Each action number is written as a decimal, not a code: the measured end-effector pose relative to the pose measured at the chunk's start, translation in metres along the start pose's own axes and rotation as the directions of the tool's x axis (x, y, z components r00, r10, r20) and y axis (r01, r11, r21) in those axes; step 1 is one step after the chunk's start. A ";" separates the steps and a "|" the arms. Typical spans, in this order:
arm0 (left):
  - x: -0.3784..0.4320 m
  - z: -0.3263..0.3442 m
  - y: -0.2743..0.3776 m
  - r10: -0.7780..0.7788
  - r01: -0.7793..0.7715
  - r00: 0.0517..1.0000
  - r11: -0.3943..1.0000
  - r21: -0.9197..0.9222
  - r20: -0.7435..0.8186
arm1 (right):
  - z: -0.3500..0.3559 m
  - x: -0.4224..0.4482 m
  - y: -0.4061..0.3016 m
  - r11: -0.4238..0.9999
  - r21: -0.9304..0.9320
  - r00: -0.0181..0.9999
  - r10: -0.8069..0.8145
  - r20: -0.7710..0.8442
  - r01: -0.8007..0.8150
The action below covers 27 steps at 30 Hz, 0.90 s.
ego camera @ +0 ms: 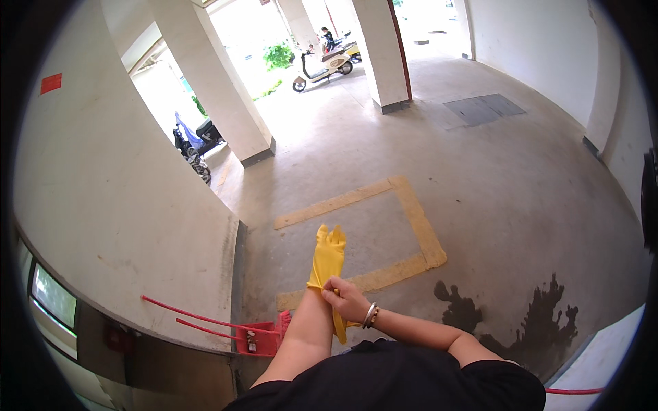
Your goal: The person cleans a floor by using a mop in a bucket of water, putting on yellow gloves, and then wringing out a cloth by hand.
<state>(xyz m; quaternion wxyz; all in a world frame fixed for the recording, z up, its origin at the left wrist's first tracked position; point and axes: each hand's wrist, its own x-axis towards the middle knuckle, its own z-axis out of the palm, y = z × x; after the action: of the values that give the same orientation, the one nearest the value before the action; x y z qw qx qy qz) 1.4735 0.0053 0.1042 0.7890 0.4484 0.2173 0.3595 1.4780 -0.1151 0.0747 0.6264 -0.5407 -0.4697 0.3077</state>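
A yellow rubber glove (329, 259) covers my left hand (330, 246), which is raised in front of me with its fingers apart. Nothing shows between those fingers. My bare right hand (347, 299) grips the cuff of this glove at my left wrist. From beneath the right hand hangs a second yellow glove (339, 326), limp and partly hidden. Two bracelets (370, 315) circle my right wrist.
A red dustpan (252, 339) and red broom head (283, 323) stand by the left wall, long handles leaning outward. Yellow lines (419, 216) mark the concrete floor. Dark wet patches (540, 321) spread at right. Beyond the pillars (383, 51) stands a scooter (324, 67); a person (327, 38) is behind it.
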 end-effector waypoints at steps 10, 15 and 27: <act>0.010 0.087 0.044 0.584 -0.607 0.792 0.783 0.135 0.178 | -0.051 0.050 -0.023 0.793 -0.542 0.886 -0.006 -0.463 -0.278; 0.047 0.056 0.015 0.527 -0.558 0.782 0.830 -0.004 0.333 | -0.053 0.060 0.004 0.675 -0.703 0.848 -0.223 -0.481 -0.222; 0.069 -0.025 -0.036 -0.442 0.538 0.783 0.834 -0.122 0.437 | -0.024 0.002 -0.052 0.673 -0.723 0.984 -0.043 0.171 0.155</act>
<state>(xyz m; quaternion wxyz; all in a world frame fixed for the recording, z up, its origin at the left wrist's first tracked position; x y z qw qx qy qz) 1.5147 0.0594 0.0585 0.9305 0.3397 0.1198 0.0669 1.4947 -0.1340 0.1262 0.3386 -0.6969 -0.6248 0.0961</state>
